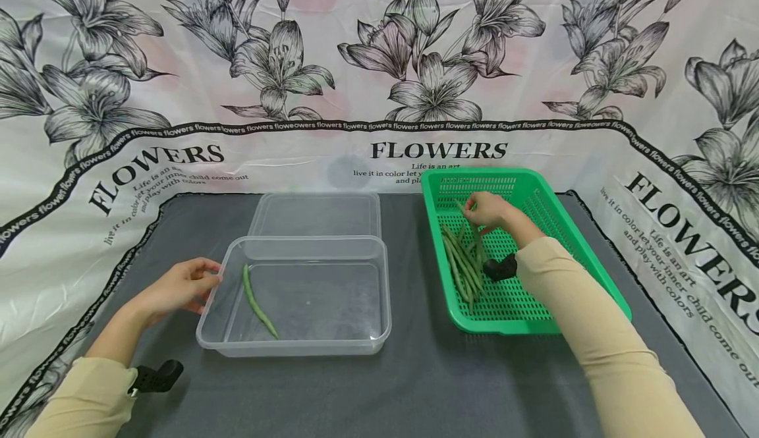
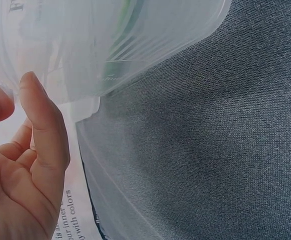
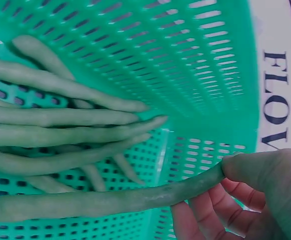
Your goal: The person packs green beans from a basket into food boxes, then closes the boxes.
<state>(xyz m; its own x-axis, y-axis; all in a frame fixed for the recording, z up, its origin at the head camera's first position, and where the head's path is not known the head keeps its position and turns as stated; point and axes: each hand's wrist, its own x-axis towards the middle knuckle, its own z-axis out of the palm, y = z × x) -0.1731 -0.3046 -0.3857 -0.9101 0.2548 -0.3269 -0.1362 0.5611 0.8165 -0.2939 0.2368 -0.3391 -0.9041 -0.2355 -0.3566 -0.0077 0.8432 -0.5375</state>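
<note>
My right hand (image 1: 487,211) pinches one end of a green bean (image 3: 105,202) between thumb and fingers, over the green basket (image 1: 536,323). More green beans (image 1: 462,263) lie in a pile along the basket's left side, most pointing the same way. My left hand (image 1: 184,286) is at the left side of a clear plastic container (image 1: 296,351), its fingertips right at the rim and its fingers loosely bent. Inside that container lies a single green bean (image 1: 255,303), slightly curved. In the left wrist view, the index finger (image 2: 45,120) overlaps the container's cloudy wall.
A clear lid (image 1: 314,211) lies flat behind the container. Grey cloth (image 1: 409,385) covers the table, and a white flower-printed sheet (image 1: 356,155) rises at the back and sides. Black wrist devices (image 1: 157,377) sit on both wrists.
</note>
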